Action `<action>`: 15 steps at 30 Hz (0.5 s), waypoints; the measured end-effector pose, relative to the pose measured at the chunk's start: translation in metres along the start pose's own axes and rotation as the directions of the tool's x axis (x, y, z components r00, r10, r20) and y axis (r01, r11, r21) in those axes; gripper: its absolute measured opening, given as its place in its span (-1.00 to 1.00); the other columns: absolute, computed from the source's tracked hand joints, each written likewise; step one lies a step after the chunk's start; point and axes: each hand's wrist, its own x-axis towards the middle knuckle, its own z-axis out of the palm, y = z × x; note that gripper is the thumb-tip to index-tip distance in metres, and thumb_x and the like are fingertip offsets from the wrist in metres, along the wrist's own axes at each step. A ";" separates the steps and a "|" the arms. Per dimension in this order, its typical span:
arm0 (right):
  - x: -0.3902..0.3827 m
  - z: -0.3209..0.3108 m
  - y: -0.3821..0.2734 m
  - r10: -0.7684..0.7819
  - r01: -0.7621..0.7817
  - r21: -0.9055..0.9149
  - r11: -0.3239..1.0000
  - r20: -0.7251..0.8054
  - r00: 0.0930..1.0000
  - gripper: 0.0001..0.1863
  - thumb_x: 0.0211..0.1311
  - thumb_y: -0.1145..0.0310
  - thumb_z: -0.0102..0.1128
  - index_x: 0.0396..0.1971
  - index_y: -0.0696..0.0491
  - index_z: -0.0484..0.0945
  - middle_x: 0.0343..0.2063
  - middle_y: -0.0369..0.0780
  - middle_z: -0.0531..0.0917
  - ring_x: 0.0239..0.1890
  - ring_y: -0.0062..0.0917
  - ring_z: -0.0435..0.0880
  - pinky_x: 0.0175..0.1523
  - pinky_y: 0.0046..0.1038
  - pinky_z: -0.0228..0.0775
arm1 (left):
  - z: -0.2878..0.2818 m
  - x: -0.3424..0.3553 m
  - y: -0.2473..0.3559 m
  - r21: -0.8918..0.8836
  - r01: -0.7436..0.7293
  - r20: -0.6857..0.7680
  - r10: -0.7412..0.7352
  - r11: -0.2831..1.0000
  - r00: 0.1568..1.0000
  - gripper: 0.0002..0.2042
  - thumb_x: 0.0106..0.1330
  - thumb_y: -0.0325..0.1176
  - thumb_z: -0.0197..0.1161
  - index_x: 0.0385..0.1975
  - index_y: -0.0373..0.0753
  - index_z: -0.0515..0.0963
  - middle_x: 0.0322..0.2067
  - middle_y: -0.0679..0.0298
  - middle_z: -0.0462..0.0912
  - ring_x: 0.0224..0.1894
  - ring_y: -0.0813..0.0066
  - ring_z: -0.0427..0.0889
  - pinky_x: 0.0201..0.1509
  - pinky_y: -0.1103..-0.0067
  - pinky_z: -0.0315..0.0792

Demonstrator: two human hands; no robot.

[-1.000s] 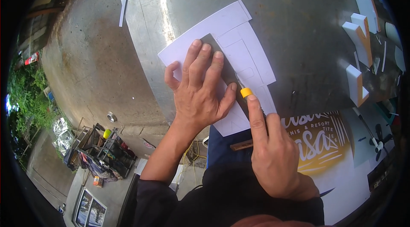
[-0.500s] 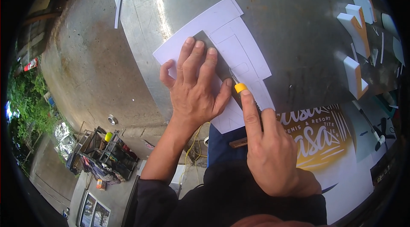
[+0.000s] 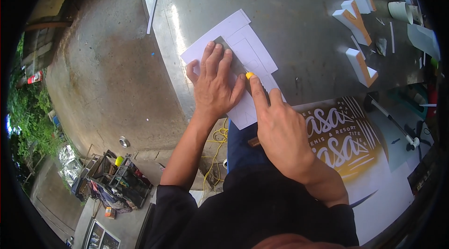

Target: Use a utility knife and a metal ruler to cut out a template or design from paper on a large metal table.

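Observation:
My left hand presses down with fingers spread on a grey metal straightedge, which lies across a white sheet marked with thin outlines. The thumb rests near the straightedge's right side. In my right hand is a craft knife with a yellow collar and dark handle, my index finger stretched along it. Its tip is down at the straightedge's right edge, just beside my left thumb. The blade hardly shows, and my fingers hide much of the handle.
The sheet lies on a metal tabletop near its left edge. White and orange block shapes, a white cup and offcut strips sit at the right. A printed gold-and-white sheet lies nearer. Yellow cord trails below the table.
The whole view has shifted, so the sheet and hands look smaller and more of the right side shows. The knife stands a little steeper, its collar closer to the straightedge. Both grips are unchanged.

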 end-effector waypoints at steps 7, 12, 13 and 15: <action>-0.048 -0.032 0.026 0.111 -0.026 0.328 0.944 -0.243 0.964 -0.38 0.41 0.46 0.17 0.42 0.23 0.26 -0.14 0.05 0.61 -0.20 -0.01 0.71 -0.11 -0.12 0.55 | -0.005 -0.002 0.000 0.007 -0.003 -0.027 0.003 1.000 1.000 -0.38 0.27 0.00 0.29 0.26 -0.21 0.46 0.32 0.09 0.40 0.52 0.20 0.21 0.42 0.03 -0.04; -0.070 0.008 0.065 0.377 -0.182 0.753 0.632 -0.094 0.922 -0.61 0.13 0.32 0.52 -0.17 0.25 0.58 -0.21 0.06 0.68 -0.17 0.00 0.69 -0.09 -0.17 0.52 | -0.003 -0.004 0.001 -0.009 -0.018 -0.051 0.018 1.000 0.999 -0.35 0.28 0.09 0.30 0.26 -0.21 0.43 0.32 0.08 0.39 0.51 0.19 0.22 0.42 0.05 -0.04; -0.076 0.020 0.069 0.381 -0.166 0.756 0.633 -0.118 0.917 -0.61 0.13 0.32 0.52 -0.17 0.25 0.58 -0.21 0.06 0.68 -0.17 0.00 0.69 -0.09 -0.17 0.52 | -0.002 -0.004 0.002 -0.020 -0.011 -0.051 0.010 1.000 0.999 -0.34 0.28 0.11 0.30 0.26 -0.21 0.43 0.32 0.08 0.39 0.51 0.19 0.22 0.42 0.06 -0.04; -0.082 0.054 0.078 0.445 -0.280 0.639 0.716 -0.109 0.889 -0.60 0.07 0.28 0.56 -0.25 0.24 0.60 -0.22 0.04 0.67 -0.18 -0.03 0.69 -0.06 -0.18 0.51 | 0.001 -0.004 0.001 -0.034 -0.002 -0.040 0.001 0.999 0.999 -0.33 0.29 0.12 0.30 0.26 -0.21 0.43 0.32 0.09 0.39 0.51 0.19 0.22 0.44 0.08 -0.05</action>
